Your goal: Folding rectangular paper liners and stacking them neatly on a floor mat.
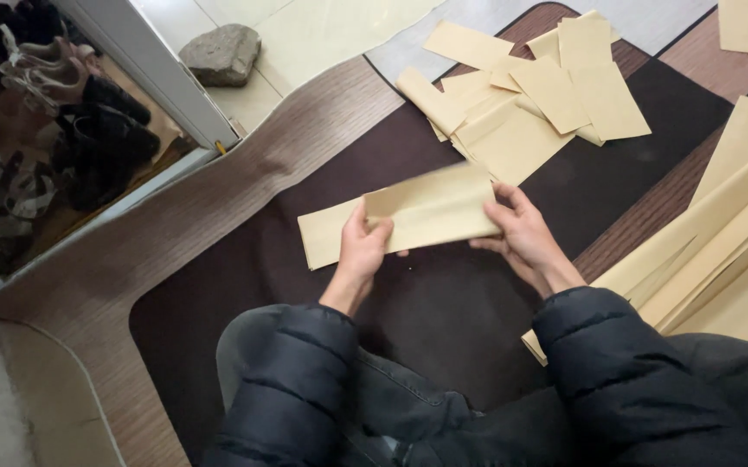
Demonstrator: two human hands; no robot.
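- Both hands are on one long tan paper strip (408,216) that's partly folded over on itself — held up just above the dark brown floor mat (244,285), in front of the knees.
- Left hand (363,246) is pinching the strip near its middle, thumb on top and fingers tucked underneath, right where the doubled-over layer ends.
- Right hand (525,238) grips the folded end, thumb pressed on the upper face, fingers curled behind it.
- The strip is blurry, so I can't tell how sharp the crease is.
- Looks to me like the folding step is in hand: one flap is over, the left tail sticks out single-layer. My guess is the next bit needs the edges lined up square and the crease pressed flat.
- Past the hands there's a loose pile of folded tan paper pieces (529,95) on the mat, well apart from them.
- To the right, a stack of big tan paper sheets (720,251) lies near the right sleeve.
- A grey rock (221,54) sits on the pale floor by the doorway, shoes (71,112) behind the glass.
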